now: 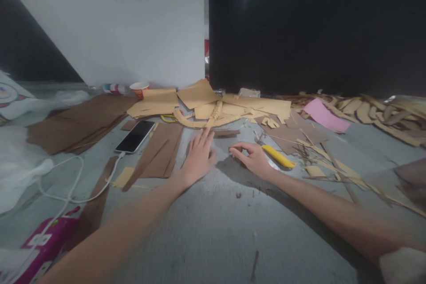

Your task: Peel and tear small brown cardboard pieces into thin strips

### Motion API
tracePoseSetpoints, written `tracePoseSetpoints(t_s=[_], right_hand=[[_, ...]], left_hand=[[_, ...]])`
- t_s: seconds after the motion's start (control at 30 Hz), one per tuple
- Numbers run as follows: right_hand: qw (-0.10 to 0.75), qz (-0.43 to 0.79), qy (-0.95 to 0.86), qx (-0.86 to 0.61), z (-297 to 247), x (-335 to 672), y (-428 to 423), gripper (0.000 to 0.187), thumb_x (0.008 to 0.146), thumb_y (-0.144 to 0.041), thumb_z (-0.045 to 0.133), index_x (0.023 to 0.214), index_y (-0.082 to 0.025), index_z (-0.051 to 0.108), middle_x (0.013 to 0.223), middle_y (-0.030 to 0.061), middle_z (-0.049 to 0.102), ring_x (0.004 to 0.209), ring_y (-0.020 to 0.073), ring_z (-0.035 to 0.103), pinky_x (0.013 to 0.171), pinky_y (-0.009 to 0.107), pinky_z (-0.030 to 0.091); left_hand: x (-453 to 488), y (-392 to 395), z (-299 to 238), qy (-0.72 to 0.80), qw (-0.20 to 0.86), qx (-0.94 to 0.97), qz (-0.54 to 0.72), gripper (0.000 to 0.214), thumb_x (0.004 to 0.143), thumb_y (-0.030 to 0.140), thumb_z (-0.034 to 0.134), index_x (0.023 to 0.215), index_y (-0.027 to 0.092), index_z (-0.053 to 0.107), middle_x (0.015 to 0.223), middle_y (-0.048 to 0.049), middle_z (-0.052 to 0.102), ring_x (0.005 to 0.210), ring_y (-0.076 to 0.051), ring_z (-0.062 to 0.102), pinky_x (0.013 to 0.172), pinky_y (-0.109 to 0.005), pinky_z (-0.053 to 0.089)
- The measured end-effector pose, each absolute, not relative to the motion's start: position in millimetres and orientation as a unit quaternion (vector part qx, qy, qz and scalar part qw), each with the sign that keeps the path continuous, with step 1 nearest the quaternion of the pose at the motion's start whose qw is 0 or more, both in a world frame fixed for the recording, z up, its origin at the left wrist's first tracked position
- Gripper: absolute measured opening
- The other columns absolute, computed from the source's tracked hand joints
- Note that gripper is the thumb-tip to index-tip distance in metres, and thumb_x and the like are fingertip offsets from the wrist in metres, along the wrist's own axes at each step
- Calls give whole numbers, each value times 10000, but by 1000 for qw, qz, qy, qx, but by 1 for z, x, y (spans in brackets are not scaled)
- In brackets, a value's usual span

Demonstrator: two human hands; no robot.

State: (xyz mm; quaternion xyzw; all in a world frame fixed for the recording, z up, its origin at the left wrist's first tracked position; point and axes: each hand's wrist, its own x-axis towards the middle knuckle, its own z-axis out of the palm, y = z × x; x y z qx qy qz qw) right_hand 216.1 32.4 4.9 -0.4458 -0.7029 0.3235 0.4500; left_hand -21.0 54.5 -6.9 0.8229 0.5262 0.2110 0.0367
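My left hand [199,157] lies palm down with its fingers stretched out. Its fingertips reach the near edge of a curved tan cardboard piece [186,120] and a folded cardboard strip [216,113]. My right hand [252,159] is closed, thumb and index finger drawn together just above the table. Whether anything sits in that pinch is hidden or too small to see. Close beside the right hand is a yellow utility knife [278,156]. A narrow dark brown cardboard scrap [226,133] lies between and beyond the hands.
Tan cardboard sheets [199,94] line the back, near a paper cup [140,87]. On the left lie brown cardboard sheets [86,120], a phone [136,136] with a white cable [96,197], and a magenta power strip [49,235]. Cardboard offcuts [333,164] and pink paper [326,114] lie right.
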Motion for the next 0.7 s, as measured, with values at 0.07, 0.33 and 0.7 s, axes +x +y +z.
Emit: tracePoseSetpoints(t_s=[0.07,0.33,0.7], right_hand=[[448,315,-707,-448,4,217,33,400,1023,-609,682,958,-227,782,753,23,692,627,167,607,582,280,525],[387,126,-811,-420,1,227,79,319,1149,-425,464,988,-232,661,1304,165,734,1215,318,676,1083,510,522],[251,149,-912,-288,-5,217,85,275,1171,-301,398,1066,-233,643,1310,138,756,1285,267,672,1159,498,506]], left_hand=[[-23,58,-9,524,58,825,204,660,1078,253,445,1727,185,341,1842,-110,274,1724,-322,201,1378,-565,248],[-26,59,-19,523,46,808,267,614,1051,232,510,1657,162,439,1677,-161,538,1647,-395,344,1317,-622,355],[-25,55,-9,460,37,851,251,502,1131,271,441,1624,182,473,1697,-160,512,1642,-324,366,1309,-573,360]])
